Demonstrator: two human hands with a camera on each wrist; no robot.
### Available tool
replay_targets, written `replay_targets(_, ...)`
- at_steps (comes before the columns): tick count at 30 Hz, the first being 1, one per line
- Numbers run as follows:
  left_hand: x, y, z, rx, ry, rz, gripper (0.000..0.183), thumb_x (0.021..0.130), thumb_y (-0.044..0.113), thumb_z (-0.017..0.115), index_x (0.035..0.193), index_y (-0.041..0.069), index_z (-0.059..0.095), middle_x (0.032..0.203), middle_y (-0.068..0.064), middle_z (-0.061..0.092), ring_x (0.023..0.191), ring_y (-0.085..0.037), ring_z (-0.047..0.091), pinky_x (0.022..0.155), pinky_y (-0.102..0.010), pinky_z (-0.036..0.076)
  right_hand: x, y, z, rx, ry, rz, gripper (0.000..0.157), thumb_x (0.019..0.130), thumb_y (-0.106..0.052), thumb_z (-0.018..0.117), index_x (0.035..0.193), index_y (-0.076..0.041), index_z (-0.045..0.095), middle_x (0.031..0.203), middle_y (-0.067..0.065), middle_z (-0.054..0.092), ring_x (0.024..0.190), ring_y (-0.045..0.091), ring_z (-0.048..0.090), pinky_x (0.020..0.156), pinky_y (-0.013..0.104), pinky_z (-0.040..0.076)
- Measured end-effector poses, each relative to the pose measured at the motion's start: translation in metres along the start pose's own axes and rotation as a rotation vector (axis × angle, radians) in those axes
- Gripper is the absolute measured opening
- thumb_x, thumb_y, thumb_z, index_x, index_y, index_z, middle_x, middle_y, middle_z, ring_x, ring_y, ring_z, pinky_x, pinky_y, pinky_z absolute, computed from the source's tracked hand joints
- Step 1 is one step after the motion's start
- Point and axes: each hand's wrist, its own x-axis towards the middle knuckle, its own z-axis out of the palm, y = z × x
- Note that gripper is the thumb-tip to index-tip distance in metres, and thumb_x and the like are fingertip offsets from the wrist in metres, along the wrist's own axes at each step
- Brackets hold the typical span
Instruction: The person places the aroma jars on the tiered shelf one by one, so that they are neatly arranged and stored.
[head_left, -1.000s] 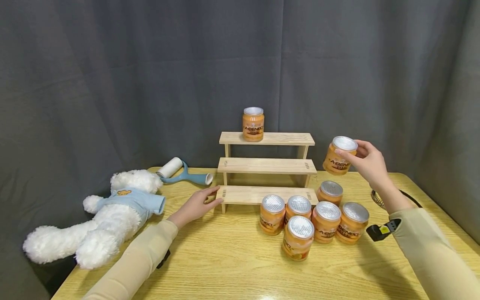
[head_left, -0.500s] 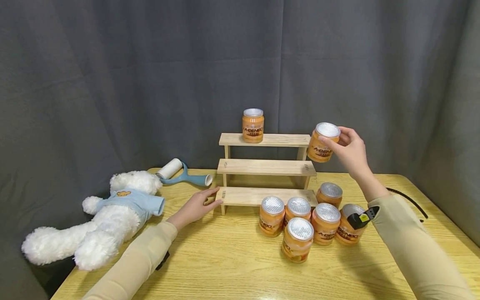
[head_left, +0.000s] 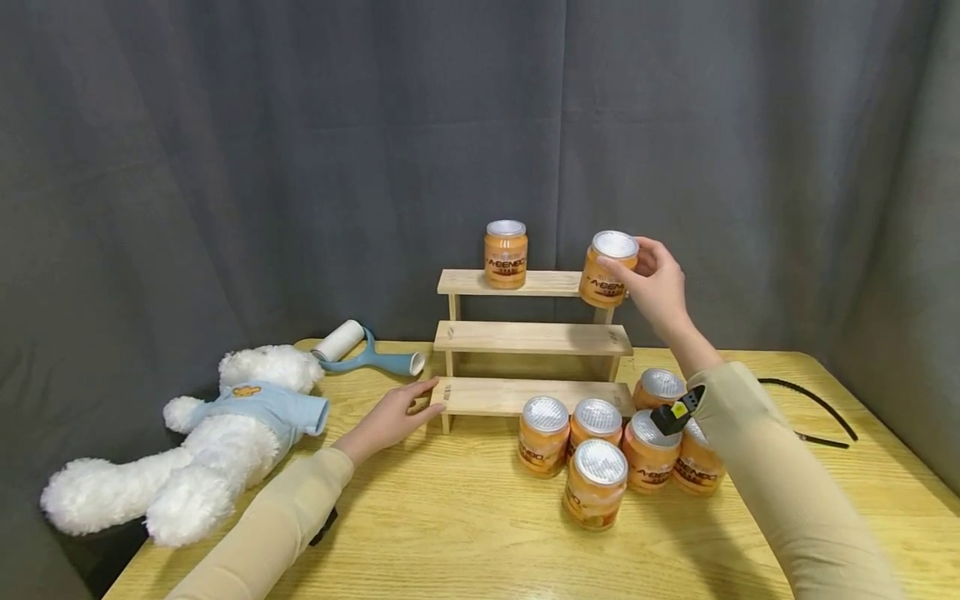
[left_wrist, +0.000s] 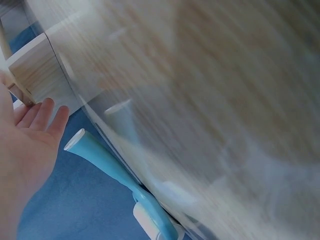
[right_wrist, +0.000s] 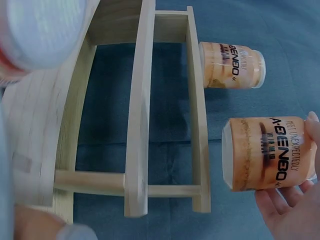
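My right hand (head_left: 660, 283) grips an orange jar (head_left: 602, 279) with a silver lid, thumb in front and fingers round its far side. The jar overlaps the right end of the top shelf in the head view; in the right wrist view a gap separates its base from the shelf edge (right_wrist: 200, 150). Another such jar (head_left: 506, 258) stands upright on that shelf, left of centre. The wooden three-step rack (head_left: 532, 337) has bare middle and bottom boards. At the bottom board's left end, my left hand (head_left: 386, 421) touches the wood with its fingertips, fingers fairly straight.
Several more orange jars (head_left: 596, 483) cluster on the table (head_left: 450, 533) by the rack's front right, partly beneath my right forearm. A white plush toy (head_left: 240, 433) in a blue shirt lies left. Behind it is a blue-handled lint roller (head_left: 375, 354). A black cable (head_left: 817, 400) lies right.
My right hand has carried the jar left and up, from beside the rack to the top shelf's right end. The left hand stays at the bottom board.
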Motion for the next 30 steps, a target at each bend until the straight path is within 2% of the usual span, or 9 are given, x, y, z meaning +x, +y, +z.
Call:
replay_targets(5, -0.002, -0.001, 0.0, -0.002, -0.006, -0.003, 0.064, 0.094, 0.042, 0.054, 0.144, 0.007, 0.037, 0.142, -0.013, 0.046, 0.125, -0.028, 0.05, 0.104, -0.043, 0.044, 0.007, 0.004, 0.014, 0.018, 0.018, -0.003, 0.073, 0.079, -0.048, 0.071, 0.135, -0.009, 0.045, 0.134, 0.01, 0.054, 0.117, 0.021, 0.053, 0.1, 0.039, 0.046)
replay_targets(10, -0.003, 0.0, 0.002, -0.009, -0.007, -0.015, 0.064, 0.094, 0.043, 0.054, 0.144, 0.008, 0.037, 0.142, -0.013, 0.046, 0.126, -0.028, 0.049, 0.104, -0.042, 0.044, 0.01, 0.007, 0.024, -0.009, 0.051, -0.003, 0.071, 0.079, -0.048, 0.071, 0.134, -0.01, 0.047, 0.128, 0.01, 0.057, 0.108, 0.019, 0.055, 0.091, 0.032, 0.048)
replay_targets(14, -0.003, 0.001, 0.002, -0.01, -0.009, -0.024, 0.064, 0.094, 0.043, 0.055, 0.145, 0.009, 0.037, 0.143, -0.012, 0.045, 0.126, -0.027, 0.049, 0.104, -0.041, 0.044, 0.014, 0.006, 0.03, -0.014, 0.042, 0.014, 0.073, 0.08, -0.049, 0.069, 0.137, -0.01, 0.045, 0.131, 0.011, 0.054, 0.111, 0.023, 0.055, 0.092, 0.036, 0.049)
replay_targets(19, -0.002, 0.002, -0.001, -0.005, 0.008, -0.004, 0.064, 0.094, 0.042, 0.055, 0.144, 0.006, 0.038, 0.142, -0.014, 0.046, 0.125, -0.029, 0.05, 0.103, -0.043, 0.045, 0.02, 0.0, 0.035, -0.028, 0.004, 0.036, 0.081, 0.08, -0.055, 0.067, 0.141, -0.01, 0.04, 0.137, 0.013, 0.046, 0.118, 0.027, 0.051, 0.096, 0.043, 0.048)
replay_targets(30, -0.001, 0.002, -0.002, 0.001, -0.007, -0.004, 0.064, 0.094, 0.042, 0.054, 0.144, 0.006, 0.038, 0.141, -0.014, 0.046, 0.125, -0.029, 0.05, 0.103, -0.043, 0.045, 0.027, 0.0, 0.049, -0.02, 0.014, 0.045, 0.076, 0.082, -0.051, 0.066, 0.14, -0.01, 0.041, 0.137, 0.011, 0.048, 0.115, 0.025, 0.052, 0.093, 0.04, 0.049)
